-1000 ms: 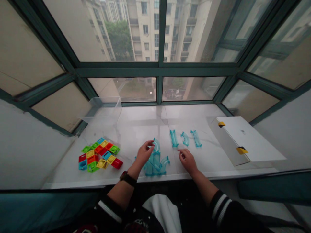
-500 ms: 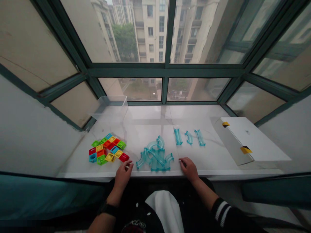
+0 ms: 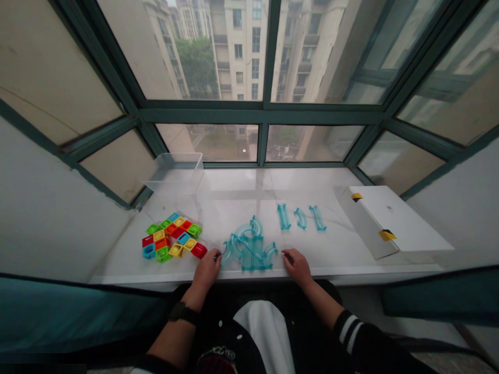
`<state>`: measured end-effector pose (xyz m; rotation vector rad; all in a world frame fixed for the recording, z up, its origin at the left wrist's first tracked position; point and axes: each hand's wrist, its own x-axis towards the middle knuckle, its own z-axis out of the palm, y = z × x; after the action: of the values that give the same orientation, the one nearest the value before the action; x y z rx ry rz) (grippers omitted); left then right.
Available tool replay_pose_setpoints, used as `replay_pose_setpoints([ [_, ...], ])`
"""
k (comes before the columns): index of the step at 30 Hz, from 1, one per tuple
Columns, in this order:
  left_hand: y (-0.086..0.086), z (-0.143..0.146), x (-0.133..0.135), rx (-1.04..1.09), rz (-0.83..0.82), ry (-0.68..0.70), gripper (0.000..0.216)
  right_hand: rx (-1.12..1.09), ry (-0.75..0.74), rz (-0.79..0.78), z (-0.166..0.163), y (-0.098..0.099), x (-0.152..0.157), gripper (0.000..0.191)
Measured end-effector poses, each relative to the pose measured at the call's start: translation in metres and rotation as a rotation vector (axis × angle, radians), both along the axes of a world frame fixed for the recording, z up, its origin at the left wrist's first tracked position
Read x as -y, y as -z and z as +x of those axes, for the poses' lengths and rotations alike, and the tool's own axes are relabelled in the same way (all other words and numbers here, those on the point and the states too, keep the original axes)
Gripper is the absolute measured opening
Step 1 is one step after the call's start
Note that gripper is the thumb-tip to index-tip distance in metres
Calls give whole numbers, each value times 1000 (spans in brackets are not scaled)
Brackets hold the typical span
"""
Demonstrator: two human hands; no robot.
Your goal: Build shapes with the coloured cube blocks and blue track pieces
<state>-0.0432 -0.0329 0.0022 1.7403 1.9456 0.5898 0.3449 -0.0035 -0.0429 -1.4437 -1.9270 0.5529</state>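
Several see-through blue toy track pieces (image 3: pixel 253 252) lie joined or overlapping in a cluster near the table's front edge. At its left end is a curved track piece (image 3: pixel 227 252); the bent fingers of my left hand (image 3: pixel 209 265) close on its outer end, partly hiding it. To the right of the cluster, my right hand (image 3: pixel 298 265) rests at the table edge. Its fingers are loosely bent and apart, holding nothing, with the tips just short of another curved track piece (image 3: pixel 270 254).
Colourful square blocks (image 3: pixel 171 239) lie in a loose group at left. Behind them stands a clear plastic bin (image 3: pixel 179 169). Two straight track pieces (image 3: pixel 284 217) and a small curve (image 3: pixel 300 218) lie farther back. A white box (image 3: pixel 397 218) sits at right, below the windows (image 3: pixel 312 143).
My left hand has moved right and forward to the cluster's left end, and the curved piece there has shifted slightly. My right hand has come a little closer to the cluster.
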Motion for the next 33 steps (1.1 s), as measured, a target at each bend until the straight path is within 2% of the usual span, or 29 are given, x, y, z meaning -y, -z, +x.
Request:
replay_pose_setpoints([
  [8,-29,-11,3,11,98,60,25,45,5,43,-1,7,1,23],
  [12,-48,-12,3,93,173,-28,29,-13,21,4,0,7,0,24],
  [15,-58,-4,3,271,191,-147,37,-90,53,-21,1,1,-2,25],
  [18,-64,9,1,506,177,-238,45,-144,57,54,-2,-17,-5,25],
  [21,-66,26,-3,637,163,-247,49,-165,-6,144,-15,-50,-9,26],
  [24,-67,50,-9,734,117,-226,51,-151,-190,160,-38,-84,-11,29],
  [26,-68,70,-12,786,77,-199,49,-115,-342,193,-53,-99,-10,32],
  [29,-70,99,-17,795,26,-137,45,-61,-456,251,-68,-106,-9,36],
  [33,-71,130,-26,777,28,-79,39,-101,-361,239,-65,-102,-10,29],
])
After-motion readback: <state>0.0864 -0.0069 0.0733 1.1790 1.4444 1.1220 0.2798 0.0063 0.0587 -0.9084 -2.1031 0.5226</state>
